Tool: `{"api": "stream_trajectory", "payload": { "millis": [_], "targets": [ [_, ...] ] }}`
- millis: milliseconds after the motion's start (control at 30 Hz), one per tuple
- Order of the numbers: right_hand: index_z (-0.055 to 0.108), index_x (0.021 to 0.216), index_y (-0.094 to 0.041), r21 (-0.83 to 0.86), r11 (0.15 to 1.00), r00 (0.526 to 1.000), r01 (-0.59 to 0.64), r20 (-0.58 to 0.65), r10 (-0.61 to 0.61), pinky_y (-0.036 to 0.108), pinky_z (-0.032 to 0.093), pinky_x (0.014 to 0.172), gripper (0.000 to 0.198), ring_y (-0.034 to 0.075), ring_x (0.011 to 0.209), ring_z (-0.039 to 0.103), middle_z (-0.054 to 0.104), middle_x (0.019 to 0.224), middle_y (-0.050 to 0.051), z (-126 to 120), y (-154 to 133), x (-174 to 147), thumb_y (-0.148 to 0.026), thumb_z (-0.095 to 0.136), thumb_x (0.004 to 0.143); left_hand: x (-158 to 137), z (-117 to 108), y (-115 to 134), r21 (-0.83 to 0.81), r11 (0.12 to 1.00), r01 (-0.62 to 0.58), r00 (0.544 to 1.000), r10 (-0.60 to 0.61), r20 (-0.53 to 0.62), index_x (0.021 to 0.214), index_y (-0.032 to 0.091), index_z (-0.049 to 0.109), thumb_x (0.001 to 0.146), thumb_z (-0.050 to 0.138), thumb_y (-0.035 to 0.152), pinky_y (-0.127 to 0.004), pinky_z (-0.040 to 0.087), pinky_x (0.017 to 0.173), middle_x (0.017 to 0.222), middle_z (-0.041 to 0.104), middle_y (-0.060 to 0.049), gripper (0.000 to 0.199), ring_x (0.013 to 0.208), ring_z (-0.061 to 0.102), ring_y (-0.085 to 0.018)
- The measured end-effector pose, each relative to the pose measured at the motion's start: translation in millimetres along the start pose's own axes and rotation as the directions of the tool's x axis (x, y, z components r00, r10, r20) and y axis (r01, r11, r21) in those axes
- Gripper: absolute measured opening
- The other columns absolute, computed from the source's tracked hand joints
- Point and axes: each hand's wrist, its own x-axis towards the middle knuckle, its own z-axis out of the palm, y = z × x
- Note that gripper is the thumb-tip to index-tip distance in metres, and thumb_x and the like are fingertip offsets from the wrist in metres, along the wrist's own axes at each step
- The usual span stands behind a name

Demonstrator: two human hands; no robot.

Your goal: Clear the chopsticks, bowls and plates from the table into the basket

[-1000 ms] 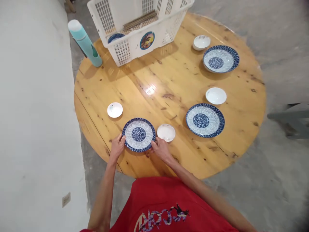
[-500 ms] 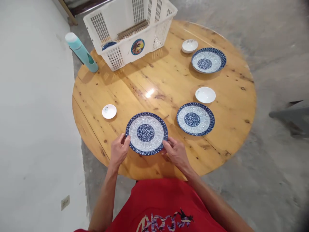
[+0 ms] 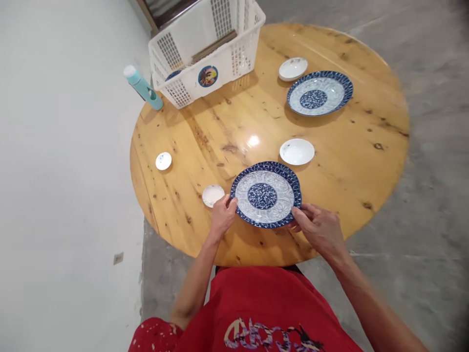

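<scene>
Both my hands grip a blue-and-white plate by its rim, near the front of the round table. My left hand pinches the left edge, thumb on top. On the right edge, my right hand holds it with thumb above and fingers underneath. A second blue-rimmed plate lies beneath, mostly hidden, with a bit of rim showing behind; whether the two touch I cannot tell. Beside my left hand sits a small white dish. A white bowl stands just beyond the plates.
On the wooden table are another small white dish, a deeper blue-and-white plate and a white bowl at the far right. A white plastic basket and a turquoise bottle stand at the far left.
My hands have carried the plate rightward from its spot over the bare table to above the second plate. The small white dish it covered now shows. The camera view has shifted.
</scene>
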Motion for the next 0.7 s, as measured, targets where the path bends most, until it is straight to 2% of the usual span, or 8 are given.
{"api": "stream_trajectory", "payload": {
  "millis": [100, 200, 333, 500, 700],
  "targets": [
    [0.063, 0.075, -0.021, 0.021, 0.999, 0.999, -0.038, 0.016, 0.037, 0.029, 0.05, 0.053, 0.028, 0.021, 0.048, 0.065, 0.067, 0.055, 0.003, -9, 12, 12, -0.047, 0.053, 0.077, 6, 18, 2, 0.073, 0.997, 0.027, 1.0, -0.027, -0.003, 0.063, 0.021, 0.03, 0.091, 0.048, 0.032, -0.026, 0.024, 0.06, 0.061, 0.033, 0.006, 0.035, 0.061, 0.032, -0.01],
    [0.063, 0.075, -0.021, 0.038, 0.996, 0.997, -0.077, 0.031, 0.076, 0.03, 0.051, 0.054, 0.025, 0.022, 0.051, 0.066, 0.069, 0.057, 0.005, -10, 22, 24, -0.044, 0.054, 0.077, 16, 27, 5, 0.209, 0.976, 0.055, 0.998, -0.057, 0.004, 0.062, 0.02, 0.032, 0.092, 0.048, 0.03, -0.026, 0.025, 0.062, 0.06, 0.036, 0.005, 0.036, 0.061, 0.035, -0.01],
    [0.063, 0.073, -0.021, 0.039, 0.994, 0.992, -0.107, 0.065, 0.104, 0.032, 0.054, 0.057, 0.022, 0.024, 0.056, 0.068, 0.07, 0.061, 0.008, -9, 35, 36, -0.041, 0.055, 0.079, 27, 31, 10, 0.412, 0.908, 0.074, 0.995, -0.098, 0.037, 0.064, 0.019, 0.047, 0.094, 0.048, 0.03, -0.027, 0.03, 0.064, 0.064, 0.051, 0.002, 0.032, 0.063, 0.043, -0.012],
    [0.063, 0.075, -0.021, 0.01, 0.996, 0.993, -0.094, 0.078, 0.093, 0.033, 0.054, 0.058, 0.024, 0.024, 0.055, 0.069, 0.071, 0.061, 0.007, -8, 48, 46, -0.043, 0.055, 0.079, 33, 33, 12, 0.535, 0.843, 0.059, 0.988, -0.127, 0.091, 0.081, 0.019, 0.065, 0.098, 0.045, 0.034, -0.028, 0.038, 0.07, 0.081, 0.07, -0.005, 0.03, 0.077, 0.06, -0.018],
    [0.06, 0.072, -0.022, -0.071, 0.996, 0.993, -0.059, 0.099, 0.066, 0.032, 0.053, 0.06, 0.024, 0.025, 0.058, 0.07, 0.069, 0.058, 0.006, -13, 50, 53, -0.044, 0.053, 0.08, 37, 39, 16, 0.649, 0.76, 0.047, 0.976, -0.174, 0.133, 0.1, 0.015, 0.07, 0.1, 0.043, 0.036, -0.034, 0.046, 0.08, 0.097, 0.074, -0.015, 0.035, 0.095, 0.069, -0.028]
  ]
}}
